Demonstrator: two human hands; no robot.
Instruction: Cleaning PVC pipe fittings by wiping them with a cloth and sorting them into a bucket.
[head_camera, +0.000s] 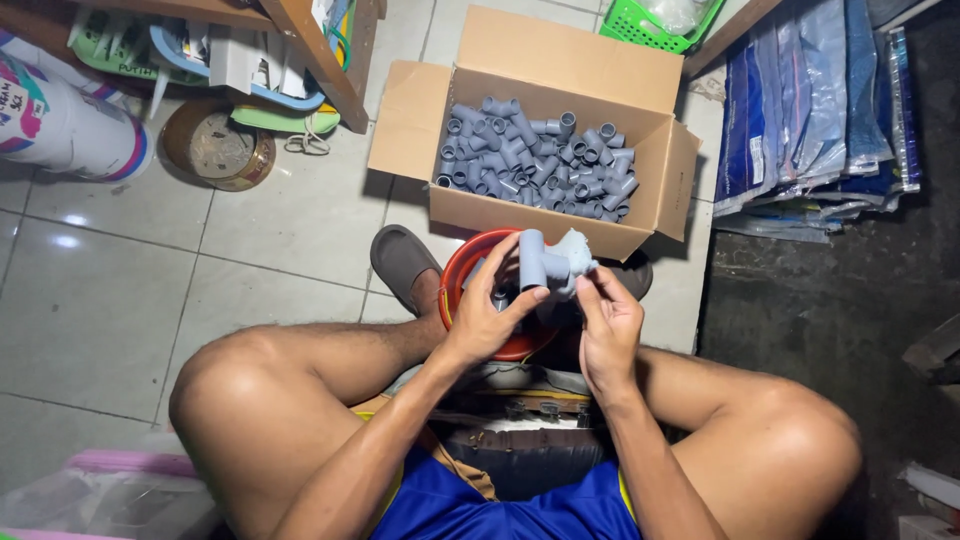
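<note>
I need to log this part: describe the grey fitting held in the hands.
The grey pipe tee fitting looks like matte plastic, with a straight barrel standing roughly upright and a side branch toward the right. The left hand grips its lower end; the right hand presses a pale cloth against the branch, above the red bowl.

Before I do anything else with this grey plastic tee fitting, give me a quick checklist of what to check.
1. Grey plastic tee fitting held firmly by left hand: ok, fingers wrapped around it.
2. Right hand holding the pale crumpled rag against the fitting: ok.
3. Fitting's inside clean: cannot tell, openings face away.
4. Red round plastic basin directly under the hands: ok.
5. Open cardboard box of grey fittings within reach: ok, just beyond the basin.
</note>
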